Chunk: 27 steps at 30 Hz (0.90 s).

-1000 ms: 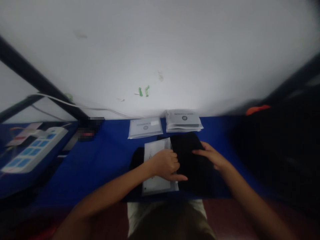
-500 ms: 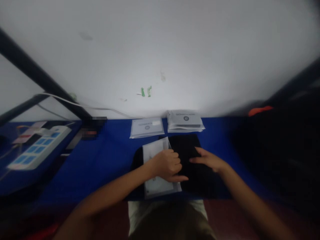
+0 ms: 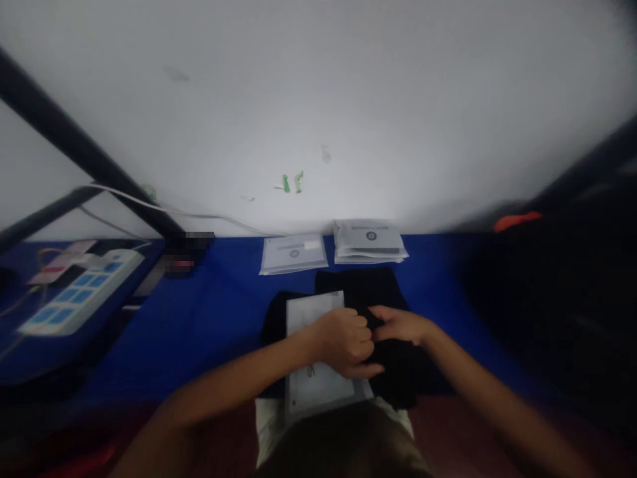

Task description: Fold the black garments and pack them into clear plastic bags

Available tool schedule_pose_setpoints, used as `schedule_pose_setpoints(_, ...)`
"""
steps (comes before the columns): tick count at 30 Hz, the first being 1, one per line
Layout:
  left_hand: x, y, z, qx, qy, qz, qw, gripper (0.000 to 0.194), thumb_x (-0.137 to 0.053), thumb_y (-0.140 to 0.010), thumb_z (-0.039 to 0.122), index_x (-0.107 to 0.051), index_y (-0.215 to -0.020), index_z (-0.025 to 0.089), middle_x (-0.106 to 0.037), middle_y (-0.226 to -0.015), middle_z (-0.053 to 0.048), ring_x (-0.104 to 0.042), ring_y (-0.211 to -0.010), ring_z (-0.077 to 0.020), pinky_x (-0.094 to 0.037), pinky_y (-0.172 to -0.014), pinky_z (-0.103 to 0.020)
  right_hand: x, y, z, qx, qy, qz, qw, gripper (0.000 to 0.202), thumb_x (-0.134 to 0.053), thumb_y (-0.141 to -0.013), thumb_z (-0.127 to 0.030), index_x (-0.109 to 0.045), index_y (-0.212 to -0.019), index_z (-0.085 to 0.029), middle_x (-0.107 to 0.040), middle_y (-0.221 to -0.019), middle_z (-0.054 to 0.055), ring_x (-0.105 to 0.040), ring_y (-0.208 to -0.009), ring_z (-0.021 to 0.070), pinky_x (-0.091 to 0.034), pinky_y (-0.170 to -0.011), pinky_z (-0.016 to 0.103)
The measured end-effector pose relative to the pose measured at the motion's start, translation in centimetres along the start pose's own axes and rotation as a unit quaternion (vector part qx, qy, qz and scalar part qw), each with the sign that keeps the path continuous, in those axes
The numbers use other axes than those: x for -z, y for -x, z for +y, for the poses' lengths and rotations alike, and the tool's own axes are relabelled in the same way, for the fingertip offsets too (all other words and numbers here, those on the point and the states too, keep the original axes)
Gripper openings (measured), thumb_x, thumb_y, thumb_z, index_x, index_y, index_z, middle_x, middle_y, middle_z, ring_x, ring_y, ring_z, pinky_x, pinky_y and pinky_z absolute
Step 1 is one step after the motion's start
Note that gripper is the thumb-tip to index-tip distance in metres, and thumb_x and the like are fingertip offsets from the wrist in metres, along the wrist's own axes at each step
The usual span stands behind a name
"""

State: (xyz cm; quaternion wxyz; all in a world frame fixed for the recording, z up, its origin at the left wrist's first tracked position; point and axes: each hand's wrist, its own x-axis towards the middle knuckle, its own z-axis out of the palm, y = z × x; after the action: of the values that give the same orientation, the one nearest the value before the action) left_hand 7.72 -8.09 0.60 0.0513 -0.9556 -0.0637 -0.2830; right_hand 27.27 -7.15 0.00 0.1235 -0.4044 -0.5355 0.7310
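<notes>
A black folded garment (image 3: 365, 287) lies on the blue table (image 3: 199, 325) in front of me. A white flat bag (image 3: 313, 388) lies on its left part and hangs over the near table edge. My left hand (image 3: 346, 342) is curled at the bag's right edge, knuckles up, gripping it. My right hand (image 3: 401, 325) meets it from the right, fingers pinched on the black garment. The fingertips of both hands touch. The picture is blurred, so the exact grip is unclear.
Two stacks of grey packets (image 3: 293, 253) (image 3: 369, 240) sit at the back by the white wall. A white power strip (image 3: 79, 292) lies at the left under a dark slanted bar (image 3: 74, 153). A dark heap (image 3: 557, 312) with an orange piece (image 3: 515, 219) fills the right.
Both hands have drawn together and toward me. The white bag slid nearer and now overhangs the table edge. My right hand went from lying flat on the garment to pinching it.
</notes>
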Motion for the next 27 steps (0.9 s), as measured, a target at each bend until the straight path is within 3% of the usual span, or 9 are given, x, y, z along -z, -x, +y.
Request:
schedule_pose_setpoints(2, 0.1, -0.1, 0.2, -0.011, 0.001, 0.008, 1.000, 0.043, -0.050, -0.088, 0.043, -0.055, -0.052, 0.020, -0.052, -0.049, 0.000, -0.048, -0.047, -0.0141, -0.030, -0.048, -0.032, -0.5, -0.4, 0.9, -0.040, -0.084, 0.065, 0.993, 0.030, -0.075, -0.056, -0.021, -0.064, -0.084, -0.018, -0.061, -0.070, -0.006, -0.056, -0.061, 0.0111, -0.044, -0.059, 0.022)
schedule_pose_setpoints(5, 0.2, 0.0, 0.5, -0.024, 0.006, 0.043, 0.999, 0.041, -0.052, -0.086, 0.040, -0.053, -0.050, 0.020, -0.051, -0.048, 0.000, -0.047, -0.046, -0.0138, -0.029, -0.047, -0.032, -1.2, -0.9, 1.4, -0.062, -0.150, 0.103, 0.981, 0.032, -0.078, -0.052, -0.022, -0.064, -0.081, -0.018, -0.062, -0.068, -0.006, -0.058, -0.062, 0.0121, -0.045, -0.061, 0.024)
schedule_pose_setpoints(9, 0.1, 0.1, 0.7, -0.034, -0.009, 0.086, 0.996, 0.040, -0.052, -0.087, 0.036, -0.052, -0.050, 0.021, -0.050, -0.047, 0.002, -0.047, -0.045, -0.0131, -0.030, -0.047, -0.031, -2.2, -1.4, 0.8, -0.033, -0.202, 0.137, 0.969, 0.033, -0.079, -0.053, -0.022, -0.066, -0.083, -0.018, -0.065, -0.069, -0.005, -0.061, -0.064, 0.0133, -0.046, -0.064, 0.024)
schedule_pose_setpoints(13, -0.1, 0.3, 0.8, -0.030, -0.021, 0.083, 0.996, 0.042, -0.053, -0.090, 0.035, -0.054, -0.051, 0.021, -0.050, -0.047, 0.002, -0.049, -0.047, -0.0131, -0.034, -0.051, -0.030, -3.2, -1.6, 0.1, -0.001, -0.241, 0.192, 0.951, 0.033, -0.079, -0.059, -0.025, -0.067, -0.089, -0.019, -0.069, -0.072, -0.003, -0.065, -0.070, 0.0148, -0.049, -0.067, 0.024)
schedule_pose_setpoints(15, 0.1, 0.6, 1.1, -0.006, -0.035, 0.044, 0.998, 0.044, -0.052, -0.092, 0.039, -0.058, -0.054, 0.020, -0.053, -0.048, 0.001, -0.050, -0.050, -0.0140, -0.038, -0.056, -0.031, -3.4, -1.7, 0.1, -0.016, -0.249, 0.199, 0.948, 0.033, -0.079, -0.063, -0.025, -0.066, -0.092, -0.019, -0.071, -0.076, -0.002, -0.067, -0.073, 0.0155, -0.050, -0.067, 0.024)
schedule_pose_setpoints(21, 1.8, 1.9, 2.9, 0.062, -0.047, -0.171, 0.982, 0.036, -0.059, -0.090, 0.044, -0.068, -0.072, 0.015, -0.066, -0.066, -0.004, -0.060, -0.070, -0.0195, -0.042, -0.089, -0.038, -3.0, -1.7, 1.4, -0.081, -0.279, 0.175, 0.941, 0.046, -0.079, -0.068, -0.023, -0.060, -0.110, -0.021, -0.073, -0.088, 0.003, -0.071, -0.073, 0.0185, -0.055, -0.061, 0.027)
schedule_pose_setpoints(27, 4.1, 2.8, 4.0, 0.092, -0.050, -0.254, 0.961, 0.028, -0.068, -0.082, 0.040, -0.067, -0.093, 0.014, -0.066, -0.091, -0.009, -0.056, -0.098, -0.0261, -0.028, -0.109, -0.047, -2.8, -2.0, 2.2, -0.095, -0.295, 0.200, 0.929, 0.056, -0.085, -0.063, -0.022, -0.056, -0.111, -0.022, -0.071, -0.084, 0.002, -0.070, -0.069, 0.0194, -0.056, -0.057, 0.028)
